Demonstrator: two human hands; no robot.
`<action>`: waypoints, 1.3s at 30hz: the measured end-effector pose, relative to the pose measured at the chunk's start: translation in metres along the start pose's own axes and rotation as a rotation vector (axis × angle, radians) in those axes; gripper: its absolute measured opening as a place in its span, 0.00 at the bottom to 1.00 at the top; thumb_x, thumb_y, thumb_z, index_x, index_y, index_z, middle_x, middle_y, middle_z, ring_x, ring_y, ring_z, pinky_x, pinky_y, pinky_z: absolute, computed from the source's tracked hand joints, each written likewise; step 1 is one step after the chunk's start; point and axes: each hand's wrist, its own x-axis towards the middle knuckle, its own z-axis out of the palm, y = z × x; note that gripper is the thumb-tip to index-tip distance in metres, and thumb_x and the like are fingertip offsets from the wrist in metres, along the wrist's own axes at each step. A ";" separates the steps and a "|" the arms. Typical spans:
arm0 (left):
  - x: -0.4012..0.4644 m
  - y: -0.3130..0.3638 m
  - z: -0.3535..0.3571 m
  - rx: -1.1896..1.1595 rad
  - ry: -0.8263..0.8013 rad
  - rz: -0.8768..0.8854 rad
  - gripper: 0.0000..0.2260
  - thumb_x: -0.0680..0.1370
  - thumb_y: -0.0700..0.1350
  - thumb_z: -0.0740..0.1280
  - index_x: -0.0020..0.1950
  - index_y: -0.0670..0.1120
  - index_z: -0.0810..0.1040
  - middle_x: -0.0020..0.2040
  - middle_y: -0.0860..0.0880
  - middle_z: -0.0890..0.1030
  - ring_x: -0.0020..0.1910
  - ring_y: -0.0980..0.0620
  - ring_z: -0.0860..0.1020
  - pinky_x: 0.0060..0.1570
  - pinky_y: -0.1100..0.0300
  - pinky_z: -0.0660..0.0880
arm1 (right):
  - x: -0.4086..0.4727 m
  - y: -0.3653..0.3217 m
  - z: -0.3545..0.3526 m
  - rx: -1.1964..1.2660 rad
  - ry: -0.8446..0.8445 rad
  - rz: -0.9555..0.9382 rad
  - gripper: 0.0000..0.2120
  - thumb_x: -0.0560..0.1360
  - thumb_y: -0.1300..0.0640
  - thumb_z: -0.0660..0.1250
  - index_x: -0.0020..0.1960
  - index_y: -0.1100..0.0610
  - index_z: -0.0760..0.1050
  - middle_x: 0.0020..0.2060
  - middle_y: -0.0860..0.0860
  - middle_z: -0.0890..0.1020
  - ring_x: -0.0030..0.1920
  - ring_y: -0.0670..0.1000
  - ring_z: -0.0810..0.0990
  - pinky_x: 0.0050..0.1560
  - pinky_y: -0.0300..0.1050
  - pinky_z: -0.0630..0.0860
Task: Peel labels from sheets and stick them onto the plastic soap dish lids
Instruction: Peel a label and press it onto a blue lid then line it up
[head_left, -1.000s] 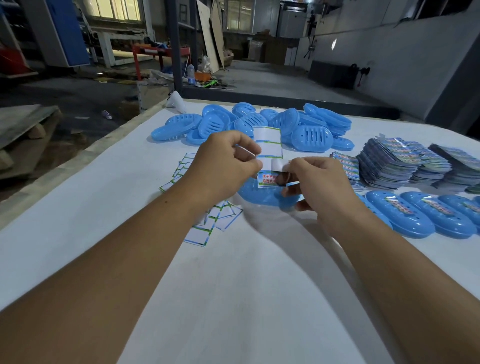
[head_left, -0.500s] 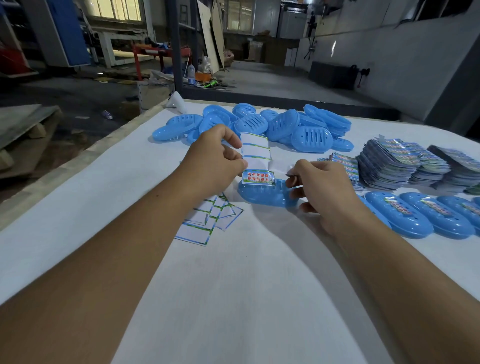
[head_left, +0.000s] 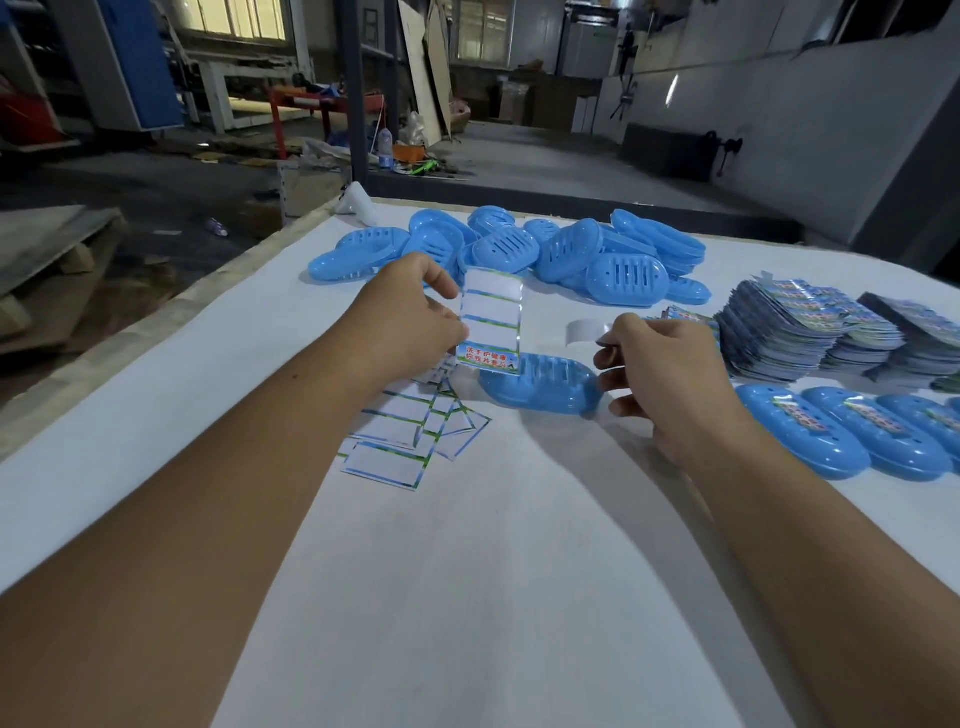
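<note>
The label sheet (head_left: 491, 321) is held upright by our left hand (head_left: 415, 317), whose fingers and thumb pinch its left edge above the table (head_left: 467, 597). Three of its windows are bare white backing, and one printed label (head_left: 488, 358) with red and blue characters remains at the bottom. Our right hand (head_left: 660, 364) pinches a peeled label (head_left: 587, 331) between thumb and forefinger, its pale underside turned toward us, with the other fingers loosely curled below. That peeled label is apart from the sheet and hangs just above the right end of a blue soap dish lid (head_left: 540, 384), which lies flat on the table between our two hands. The lower edge of the sheet sits just over the left end of this lid; we cannot tell whether they touch.

A loose pile of spent backing sheets (head_left: 410, 436) lies on the table beneath our left wrist. Behind the sheet is a heap of blue slotted soap dish parts (head_left: 571, 254). To the right stand stacks of unused label sheets (head_left: 810, 332), and in front of them a row of lids already labelled (head_left: 841, 431), side by side.
</note>
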 end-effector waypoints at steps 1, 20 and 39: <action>0.001 -0.002 -0.002 0.042 0.000 -0.017 0.13 0.74 0.44 0.74 0.47 0.56 0.71 0.43 0.53 0.84 0.44 0.55 0.81 0.39 0.59 0.73 | 0.000 0.000 0.000 -0.002 -0.006 -0.003 0.10 0.76 0.59 0.63 0.40 0.60 0.80 0.26 0.47 0.80 0.24 0.46 0.78 0.21 0.38 0.70; -0.010 0.011 0.004 0.118 0.017 0.093 0.09 0.74 0.53 0.74 0.35 0.53 0.82 0.33 0.59 0.83 0.37 0.62 0.80 0.38 0.63 0.74 | -0.006 0.004 0.011 -0.233 -0.026 -0.201 0.10 0.73 0.55 0.67 0.36 0.58 0.82 0.31 0.55 0.83 0.25 0.51 0.76 0.24 0.44 0.75; -0.022 0.016 0.038 -0.191 -0.123 0.099 0.07 0.76 0.52 0.72 0.38 0.55 0.84 0.35 0.61 0.84 0.37 0.66 0.80 0.39 0.65 0.72 | -0.011 0.001 0.014 -0.276 -0.035 -0.395 0.08 0.71 0.55 0.70 0.33 0.52 0.81 0.22 0.45 0.77 0.24 0.44 0.71 0.32 0.52 0.80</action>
